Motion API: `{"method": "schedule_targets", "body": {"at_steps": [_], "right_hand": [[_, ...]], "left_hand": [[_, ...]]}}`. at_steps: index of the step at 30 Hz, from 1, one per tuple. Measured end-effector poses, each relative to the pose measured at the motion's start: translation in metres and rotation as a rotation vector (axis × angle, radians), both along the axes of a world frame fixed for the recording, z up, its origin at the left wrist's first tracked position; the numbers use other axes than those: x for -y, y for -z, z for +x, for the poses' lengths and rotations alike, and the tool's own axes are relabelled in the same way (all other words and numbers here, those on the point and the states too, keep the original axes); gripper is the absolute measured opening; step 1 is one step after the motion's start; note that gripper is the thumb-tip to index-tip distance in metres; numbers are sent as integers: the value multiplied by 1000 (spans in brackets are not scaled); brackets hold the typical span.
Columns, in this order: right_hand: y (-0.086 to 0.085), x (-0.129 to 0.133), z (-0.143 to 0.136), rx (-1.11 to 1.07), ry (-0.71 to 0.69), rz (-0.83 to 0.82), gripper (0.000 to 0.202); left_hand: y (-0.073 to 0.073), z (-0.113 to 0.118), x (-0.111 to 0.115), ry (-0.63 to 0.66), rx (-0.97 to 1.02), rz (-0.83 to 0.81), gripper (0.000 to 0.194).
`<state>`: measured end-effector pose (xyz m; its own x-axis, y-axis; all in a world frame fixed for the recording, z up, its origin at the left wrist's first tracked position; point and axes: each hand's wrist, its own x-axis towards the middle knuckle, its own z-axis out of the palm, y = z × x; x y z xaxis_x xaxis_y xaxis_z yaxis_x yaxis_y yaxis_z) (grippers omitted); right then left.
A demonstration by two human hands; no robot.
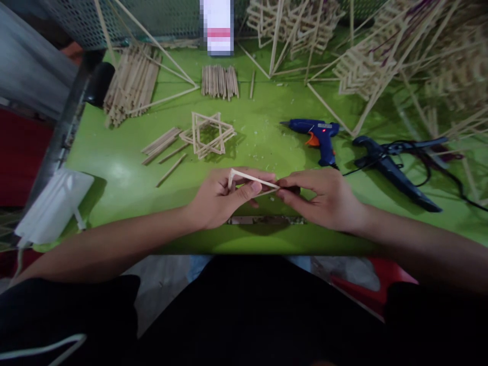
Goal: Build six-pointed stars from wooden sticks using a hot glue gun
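Note:
My left hand (224, 195) holds a small triangular frame of thin wooden sticks (247, 177) between thumb and fingers. The thumb and forefinger of my right hand (320, 198) pinch the right corner of that frame. Just beyond my hands, a star-shaped stick frame (208, 134) lies on the green table (259, 117). Several loose sticks (162, 145) rest left of the star. To the right lies a blue glue gun (324, 137) with an orange trigger and a small red light, its nozzle pointing left.
Stick bundles (133, 81) and a short-stick pile (220, 81) are at the back. Large stick structures (366, 66) crowd the back right. A dark blue tool (400, 175) with black cable lies right. A white box (55, 206) sits at the left edge.

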<state>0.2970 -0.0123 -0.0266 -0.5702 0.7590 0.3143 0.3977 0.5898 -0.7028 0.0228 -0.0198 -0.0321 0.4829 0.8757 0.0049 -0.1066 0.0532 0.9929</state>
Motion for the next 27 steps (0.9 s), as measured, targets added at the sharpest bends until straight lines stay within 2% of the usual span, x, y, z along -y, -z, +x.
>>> {"method": "schedule_targets", "body": {"at_steps": [3, 6, 8, 10, 12, 14, 16, 21, 24, 27], "right_hand": [[-2, -1, 2, 43, -6, -6, 14], [-10, -8, 14, 107, 81, 122, 15], [-16, -19, 30, 237, 288, 229, 23], [-19, -36, 48, 450, 561, 252, 42], [-17, -54, 65, 651, 685, 206, 65], [-11, -68, 76, 741, 653, 122, 72], [-1, -78, 80, 717, 588, 52, 69], [22, -91, 83, 432, 546, 11, 56], [20, -94, 84, 422, 539, 8, 56], [6, -84, 72, 544, 664, 96, 59]], "left_hand": [[0, -3, -2, -4, -18, 47, 35], [-2, -4, -4, -10, -90, 112, 33], [-4, -6, -5, -9, -156, 152, 32], [-6, -7, -6, -3, -232, 217, 31], [-8, -9, -7, -2, -314, 328, 30], [-9, -11, -9, -4, -388, 445, 28], [-8, -13, -9, -8, -436, 525, 28], [-5, -12, -9, -7, -456, 629, 29], [-5, -12, -8, 0, -454, 653, 29], [-6, -12, -7, 11, -466, 654, 28]]}}
